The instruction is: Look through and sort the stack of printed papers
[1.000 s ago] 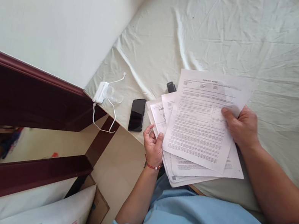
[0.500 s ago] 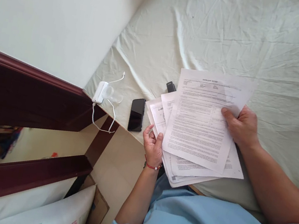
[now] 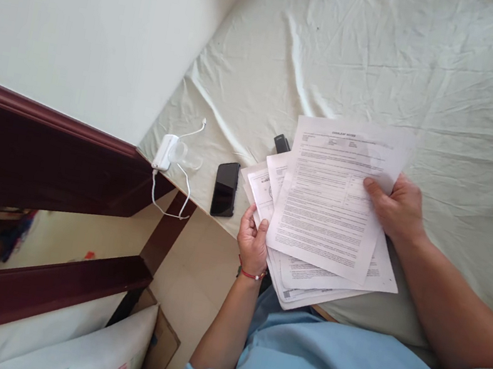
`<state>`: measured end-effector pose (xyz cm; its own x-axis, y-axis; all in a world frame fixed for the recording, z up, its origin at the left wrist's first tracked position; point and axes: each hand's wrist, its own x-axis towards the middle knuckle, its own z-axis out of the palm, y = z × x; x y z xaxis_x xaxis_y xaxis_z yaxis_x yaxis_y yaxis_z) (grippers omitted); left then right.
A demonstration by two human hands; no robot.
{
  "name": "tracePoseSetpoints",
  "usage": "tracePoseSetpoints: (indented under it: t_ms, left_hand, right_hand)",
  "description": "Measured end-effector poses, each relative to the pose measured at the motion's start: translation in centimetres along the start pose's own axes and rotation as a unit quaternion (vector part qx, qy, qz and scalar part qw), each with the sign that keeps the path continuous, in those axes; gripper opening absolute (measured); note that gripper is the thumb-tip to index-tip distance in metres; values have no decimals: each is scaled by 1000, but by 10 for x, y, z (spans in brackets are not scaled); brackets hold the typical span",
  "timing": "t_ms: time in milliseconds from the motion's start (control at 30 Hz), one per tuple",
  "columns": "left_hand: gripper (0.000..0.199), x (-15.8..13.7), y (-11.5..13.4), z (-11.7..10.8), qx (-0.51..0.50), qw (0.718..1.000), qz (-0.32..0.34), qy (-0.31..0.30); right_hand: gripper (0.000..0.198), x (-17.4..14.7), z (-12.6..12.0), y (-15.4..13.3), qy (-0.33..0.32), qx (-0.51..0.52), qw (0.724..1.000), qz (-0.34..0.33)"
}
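Note:
My right hand (image 3: 397, 208) pinches the right edge of a printed sheet of paper (image 3: 325, 211), thumb on top and the other fingers behind it. The sheet lies over a fanned stack of papers (image 3: 303, 295), whose corners stick out at the left and below. At the stack's left edge is my left hand (image 3: 253, 243), thumb in front and fingers curled round the papers. A red bracelet (image 3: 252, 274) circles that wrist. Just left of the papers lies a black smartphone (image 3: 225, 189). A small black object (image 3: 281, 143) shows partly behind the sheet's upper left.
A pale green sheet (image 3: 369, 53) covers the wide surface under the papers. Near its left corner sit a white charger (image 3: 165, 152) with a cable and a clear plastic piece (image 3: 185, 155). Dark red wooden rails (image 3: 40, 272) and a white sack (image 3: 104, 344) are at lower left.
The top sheet has shifted slightly left in my right hand. My left fingers have closed a little more around the stack's edge. Phone and charger have not moved.

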<state>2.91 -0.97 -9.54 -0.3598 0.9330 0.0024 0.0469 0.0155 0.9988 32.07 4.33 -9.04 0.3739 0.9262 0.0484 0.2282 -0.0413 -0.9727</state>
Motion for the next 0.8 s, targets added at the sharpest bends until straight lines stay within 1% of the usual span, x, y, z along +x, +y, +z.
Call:
tracePoseSetpoints:
  t_ms: [167,233,467,667,800]
  left_hand:
    - [58,0,-1,-1,4,1000,-12,9]
    - [56,0,-1,0,6,1000,-11,10]
    - [55,-1,0,1,8,1000,-10,19]
    - [56,-1,1,-1,40,999,-10,32]
    - [53,0,2,-1,38,999,-12,33]
  right_hand:
    - [29,-1,-1,-6,-56,-7,998,-22]
    - [27,-1,-2,-8,-69,-17,997,-27]
    - [19,0,-3,-12,-81,-45,995,-26]
    - [22,-1,-2,-12,-68,-58,995,-33]
    - [22,-2,-3,-12,-95,-55,994,-20]
